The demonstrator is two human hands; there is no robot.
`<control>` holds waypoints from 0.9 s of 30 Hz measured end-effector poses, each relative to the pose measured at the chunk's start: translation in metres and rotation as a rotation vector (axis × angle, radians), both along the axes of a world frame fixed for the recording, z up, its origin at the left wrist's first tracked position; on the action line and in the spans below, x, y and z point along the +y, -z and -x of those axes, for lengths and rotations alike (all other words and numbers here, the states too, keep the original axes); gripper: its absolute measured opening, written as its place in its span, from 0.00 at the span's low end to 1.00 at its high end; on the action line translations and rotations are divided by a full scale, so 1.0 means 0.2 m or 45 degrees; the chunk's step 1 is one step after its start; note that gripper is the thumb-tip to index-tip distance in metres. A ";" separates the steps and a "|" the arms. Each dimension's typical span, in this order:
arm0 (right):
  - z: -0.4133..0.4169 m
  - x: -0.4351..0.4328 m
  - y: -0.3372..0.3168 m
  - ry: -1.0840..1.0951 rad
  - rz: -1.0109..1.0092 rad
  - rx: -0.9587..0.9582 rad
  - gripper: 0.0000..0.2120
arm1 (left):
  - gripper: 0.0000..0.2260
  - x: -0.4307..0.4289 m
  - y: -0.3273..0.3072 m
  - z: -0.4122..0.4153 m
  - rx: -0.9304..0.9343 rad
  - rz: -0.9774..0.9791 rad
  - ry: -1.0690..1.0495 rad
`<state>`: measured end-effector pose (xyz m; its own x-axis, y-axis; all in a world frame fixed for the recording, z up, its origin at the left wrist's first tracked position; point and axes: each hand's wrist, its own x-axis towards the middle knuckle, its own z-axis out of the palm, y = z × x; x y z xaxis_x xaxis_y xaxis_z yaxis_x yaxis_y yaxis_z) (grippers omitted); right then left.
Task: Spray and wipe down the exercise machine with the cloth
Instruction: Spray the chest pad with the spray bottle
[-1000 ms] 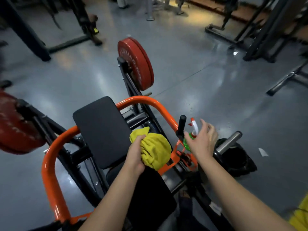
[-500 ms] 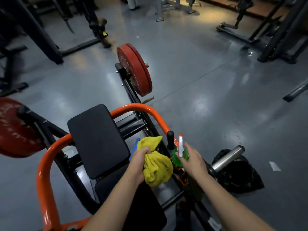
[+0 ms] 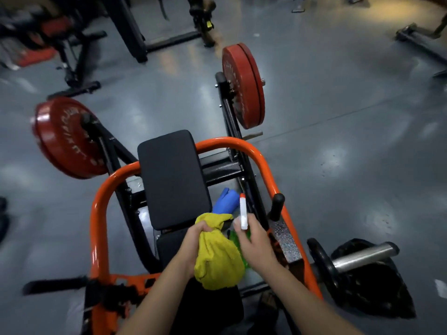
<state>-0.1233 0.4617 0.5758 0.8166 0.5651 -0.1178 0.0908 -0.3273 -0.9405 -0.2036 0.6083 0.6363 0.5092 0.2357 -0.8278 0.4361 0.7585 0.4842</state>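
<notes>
Down at the lower centre of the frame, the yellow cloth (image 3: 217,258) hangs bunched in the left hand (image 3: 193,240). That hand's fingers are curled tight round the cloth's upper end, and the rest sags in a lump below the fist. Just right of the cloth, the right hand (image 3: 256,244) grips the spray bottle (image 3: 243,213). Its fingers are wrapped round the neck, and the white nozzle with its red tip points toward the top of the frame. A bit of the green body shows between hand and cloth.

Both hands are above the exercise machine (image 3: 96,226), over the gap between its black back pad (image 3: 173,180) and the right side of its orange tube frame. A blue object (image 3: 227,200) lies inside that frame, just left of the nozzle tip; what it is I cannot tell. A short black handle (image 3: 277,206) stands up from the orange tube to the right of the bottle.

On the machine's arms sit a red weight plate (image 3: 65,139) at middle left and a second red plate (image 3: 244,85) at upper centre. At lower right a chrome bar sleeve (image 3: 362,258) sticks out over a black bag (image 3: 377,293) on the grey floor (image 3: 338,141). Other dark gym frames stand blurred along the top edge.
</notes>
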 end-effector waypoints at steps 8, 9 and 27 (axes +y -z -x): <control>0.12 0.51 -0.23 0.014 -0.085 0.256 0.12 | 0.15 0.38 -0.05 0.35 0.048 -0.066 -0.055; 0.12 0.55 -0.25 0.016 -0.087 0.322 0.15 | 0.15 0.41 -0.07 0.37 0.041 -0.072 -0.059; 0.09 1.69 -0.22 -0.022 0.433 0.250 0.15 | 0.07 1.17 0.05 0.79 0.160 -0.205 -0.253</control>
